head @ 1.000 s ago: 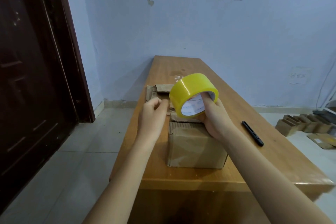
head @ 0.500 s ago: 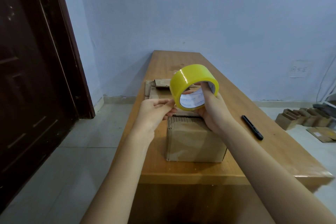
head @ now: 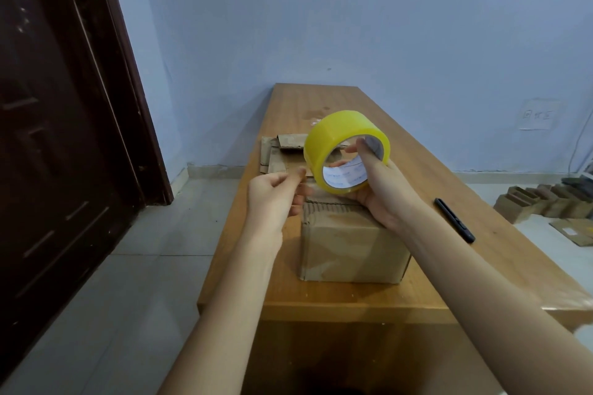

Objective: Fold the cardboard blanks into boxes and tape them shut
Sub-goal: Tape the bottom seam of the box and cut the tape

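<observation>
Two bare forearms reach forward over the near end of a long wooden table [head: 324, 99], largest item in view. Below the fingers of both hands stands a closed cardboard box [head: 349, 244], upright, near the table's front edge. Beyond the fingertips lie flat cardboard blanks [head: 279, 154], stacked, partly hidden by the roll.

Right hand [head: 382, 189]: wrist raised above the box top, palm turned leftward. Fingers pass through the core of a yellow tape roll [head: 340, 135] and curl round its rim; thumb up inside the ring. Roll held clear of the box, tilted, open face toward the camera.

Left hand [head: 276, 199]: level with the roll's lower edge, just left of it. Thumb and forefinger pressed together in a pinch near the roll's left side; other fingers loosely curled. Whether a tape end sits in the pinch: cannot tell, too clear to see.

Black pen [head: 454, 220] lies on the table, well right of the right wrist
</observation>
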{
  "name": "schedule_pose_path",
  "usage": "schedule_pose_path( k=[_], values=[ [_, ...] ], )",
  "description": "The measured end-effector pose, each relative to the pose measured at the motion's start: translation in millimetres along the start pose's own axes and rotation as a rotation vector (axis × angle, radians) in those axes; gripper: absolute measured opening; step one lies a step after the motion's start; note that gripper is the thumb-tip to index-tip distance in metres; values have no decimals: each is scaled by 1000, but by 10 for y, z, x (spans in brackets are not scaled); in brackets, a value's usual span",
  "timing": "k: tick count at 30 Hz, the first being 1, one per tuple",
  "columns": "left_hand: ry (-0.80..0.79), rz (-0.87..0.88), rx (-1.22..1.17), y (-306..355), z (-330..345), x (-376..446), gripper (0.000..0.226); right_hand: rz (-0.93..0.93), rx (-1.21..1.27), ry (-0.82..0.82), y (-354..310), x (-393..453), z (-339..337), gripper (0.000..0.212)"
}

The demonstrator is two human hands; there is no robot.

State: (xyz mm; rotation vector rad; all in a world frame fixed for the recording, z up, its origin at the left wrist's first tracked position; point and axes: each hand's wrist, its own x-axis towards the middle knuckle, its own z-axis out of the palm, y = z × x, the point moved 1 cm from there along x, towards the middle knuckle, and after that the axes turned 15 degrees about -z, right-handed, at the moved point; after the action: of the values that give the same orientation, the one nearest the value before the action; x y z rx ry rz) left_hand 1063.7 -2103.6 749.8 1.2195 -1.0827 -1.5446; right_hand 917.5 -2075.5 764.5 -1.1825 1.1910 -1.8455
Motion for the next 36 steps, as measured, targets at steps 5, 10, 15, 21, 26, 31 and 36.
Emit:
schedule_pose_path(
  k=[5, 10, 15, 21, 26, 31, 36],
  values=[
    [123, 216, 188, -42, -6, -10, 32, -34, -18, -3, 7, -21, 13, 33],
    [16, 74, 197, -19, -47, -10, 17, -59, -57, -18, -4, -47, 26, 33],
    [-60, -33, 206, 35, -97, -13, 21, -62, -81, -31, -33, -54, 28, 40],
    [60, 135, 340, -24, -80, -10, 38, -110, -195, 24, 1, -101, 23, 28],
    [65, 104, 351, -9, -447, 40, 25, -186, -353, 116, -22, -50, -32, 26],
    [6, 21, 283, -202, -430, 129, 19, -194, -340, 131, -45, -72, 42, 10],
    [-12, -7, 208, -271, -201, 287, 22, -205, -297, 184, -94, -108, 30, 5]
  ],
)
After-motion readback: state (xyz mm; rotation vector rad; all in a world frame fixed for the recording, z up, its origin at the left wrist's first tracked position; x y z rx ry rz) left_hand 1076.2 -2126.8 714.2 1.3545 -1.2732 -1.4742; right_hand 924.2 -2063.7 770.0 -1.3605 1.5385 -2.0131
